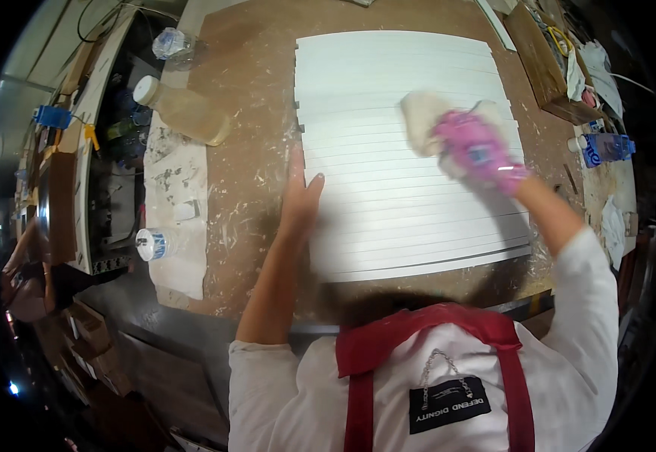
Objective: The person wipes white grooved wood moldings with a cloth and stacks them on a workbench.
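White slats (403, 218) lie side by side, forming a wide panel on the brown work table. My right hand (478, 151), in a pink glove, grips a cream cloth (418, 124) against the upper right part of the slats; hand and cloth are smeared by motion. At the panel's left edge rests my bare left hand (301, 192). Its fingers stretch along the slat ends and its thumb stands apart over the white surface. The slat ends make a slightly stepped line beside it. The lowest slat sits a little askew, with a dark gap above its right part.
On the table's left lie a large bottle of yellowish liquid (185, 113), a clear plastic bottle (173, 45) and a white-topped container (151, 245) on a stained cloth (181, 264). A wooden box (542, 64) and a blue-labelled bottle (603, 149) stand right. Another person's arm (22, 245) shows far left.
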The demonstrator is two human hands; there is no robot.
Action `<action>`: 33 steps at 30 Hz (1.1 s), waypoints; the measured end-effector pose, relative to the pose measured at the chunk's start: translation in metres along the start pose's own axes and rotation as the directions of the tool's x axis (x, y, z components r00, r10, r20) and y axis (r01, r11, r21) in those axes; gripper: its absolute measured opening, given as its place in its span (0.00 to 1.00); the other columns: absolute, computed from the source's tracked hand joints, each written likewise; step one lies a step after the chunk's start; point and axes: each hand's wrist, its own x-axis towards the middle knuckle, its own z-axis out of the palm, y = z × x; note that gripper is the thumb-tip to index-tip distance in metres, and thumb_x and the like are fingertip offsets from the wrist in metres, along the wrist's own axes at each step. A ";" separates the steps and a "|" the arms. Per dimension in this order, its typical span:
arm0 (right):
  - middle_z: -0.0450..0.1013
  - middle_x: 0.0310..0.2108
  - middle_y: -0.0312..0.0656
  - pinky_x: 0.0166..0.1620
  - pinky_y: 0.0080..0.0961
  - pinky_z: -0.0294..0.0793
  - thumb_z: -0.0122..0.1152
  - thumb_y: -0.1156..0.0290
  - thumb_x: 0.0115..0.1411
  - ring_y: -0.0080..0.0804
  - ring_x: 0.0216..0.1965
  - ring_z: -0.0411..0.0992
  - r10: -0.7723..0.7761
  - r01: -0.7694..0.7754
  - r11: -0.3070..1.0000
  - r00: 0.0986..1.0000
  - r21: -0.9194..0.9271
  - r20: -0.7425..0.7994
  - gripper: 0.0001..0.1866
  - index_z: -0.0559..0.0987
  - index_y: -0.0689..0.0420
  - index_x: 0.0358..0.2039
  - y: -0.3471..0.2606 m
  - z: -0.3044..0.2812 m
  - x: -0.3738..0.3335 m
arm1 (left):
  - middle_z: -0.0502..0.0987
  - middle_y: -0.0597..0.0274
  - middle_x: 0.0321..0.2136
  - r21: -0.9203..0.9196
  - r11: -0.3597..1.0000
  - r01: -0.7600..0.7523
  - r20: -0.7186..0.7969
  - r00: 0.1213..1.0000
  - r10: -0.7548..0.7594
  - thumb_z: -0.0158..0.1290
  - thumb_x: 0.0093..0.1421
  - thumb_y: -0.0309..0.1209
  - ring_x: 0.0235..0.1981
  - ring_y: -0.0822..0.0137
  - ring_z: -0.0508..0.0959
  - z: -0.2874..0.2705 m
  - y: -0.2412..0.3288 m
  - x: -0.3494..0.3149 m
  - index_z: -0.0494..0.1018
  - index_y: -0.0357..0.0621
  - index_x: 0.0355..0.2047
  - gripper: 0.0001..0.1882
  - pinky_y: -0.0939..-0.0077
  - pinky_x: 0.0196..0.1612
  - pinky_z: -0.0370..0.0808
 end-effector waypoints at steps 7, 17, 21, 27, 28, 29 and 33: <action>0.74 0.29 0.41 0.34 0.38 0.75 0.58 0.69 0.49 0.41 0.33 0.75 -0.410 0.404 0.912 0.907 -0.074 -0.099 0.04 0.78 0.52 0.27 -0.136 0.107 0.137 | 0.59 0.50 0.63 0.115 0.992 0.058 -0.085 0.995 -0.048 0.48 0.59 0.27 0.62 0.59 0.61 0.000 -0.001 0.004 0.60 0.33 0.61 0.28 0.68 0.64 0.55; 0.74 0.40 0.41 0.48 0.32 0.75 0.62 0.71 0.48 0.41 0.43 0.75 -0.044 0.066 0.975 0.994 -0.213 0.103 0.13 0.79 0.50 0.37 0.061 -0.004 -0.013 | 0.48 0.46 0.68 0.079 0.995 0.053 -0.146 0.988 -0.041 0.49 0.60 0.24 0.68 0.56 0.52 -0.005 0.009 0.002 0.40 0.40 0.69 0.42 0.65 0.67 0.51; 0.73 0.45 0.46 0.50 0.35 0.73 0.58 0.64 0.56 0.43 0.46 0.73 0.500 -0.422 0.772 0.865 -0.476 0.044 0.12 0.78 0.50 0.41 0.194 -0.082 -0.123 | 0.52 0.45 0.67 0.330 0.943 -0.045 -0.145 0.985 0.098 0.52 0.59 0.26 0.67 0.54 0.55 -0.021 0.057 0.039 0.44 0.39 0.69 0.41 0.64 0.67 0.52; 0.64 0.59 0.51 0.64 0.43 0.57 0.54 0.57 0.58 0.50 0.61 0.60 0.299 -0.337 0.881 0.941 -0.332 -0.161 0.30 0.67 0.56 0.58 0.150 -0.059 -0.046 | 0.59 0.44 0.63 0.733 0.473 -0.489 0.258 0.843 0.472 0.59 0.56 0.36 0.63 0.44 0.61 0.017 0.095 0.189 0.54 0.38 0.65 0.41 0.59 0.64 0.58; 0.63 0.60 0.52 0.65 0.43 0.56 0.55 0.56 0.58 0.51 0.62 0.60 0.321 -0.353 0.915 0.931 -0.198 -0.173 0.31 0.66 0.58 0.59 0.133 -0.046 -0.017 | 0.60 0.45 0.63 0.770 0.386 -0.507 0.329 0.835 0.441 0.61 0.55 0.39 0.63 0.44 0.61 0.026 0.100 0.207 0.55 0.38 0.65 0.42 0.56 0.65 0.57; 0.61 0.62 0.53 0.65 0.43 0.55 0.54 0.54 0.58 0.51 0.64 0.57 0.344 -0.357 0.908 0.934 -0.218 -0.098 0.33 0.64 0.59 0.60 0.128 -0.037 0.006 | 0.60 0.45 0.63 0.767 0.379 -0.518 0.336 0.827 0.451 0.61 0.55 0.39 0.63 0.44 0.61 0.040 0.102 0.225 0.55 0.38 0.65 0.42 0.56 0.65 0.57; 0.50 0.68 0.52 0.70 0.41 0.41 0.43 0.47 0.65 0.49 0.69 0.46 0.343 -0.336 0.889 0.939 -0.310 -0.032 0.36 0.57 0.59 0.66 0.122 0.002 0.043 | 0.62 0.46 0.62 0.786 0.262 -0.560 0.471 0.817 0.332 0.62 0.52 0.50 0.64 0.47 0.60 0.099 0.091 0.270 0.55 0.41 0.65 0.47 0.47 0.65 0.51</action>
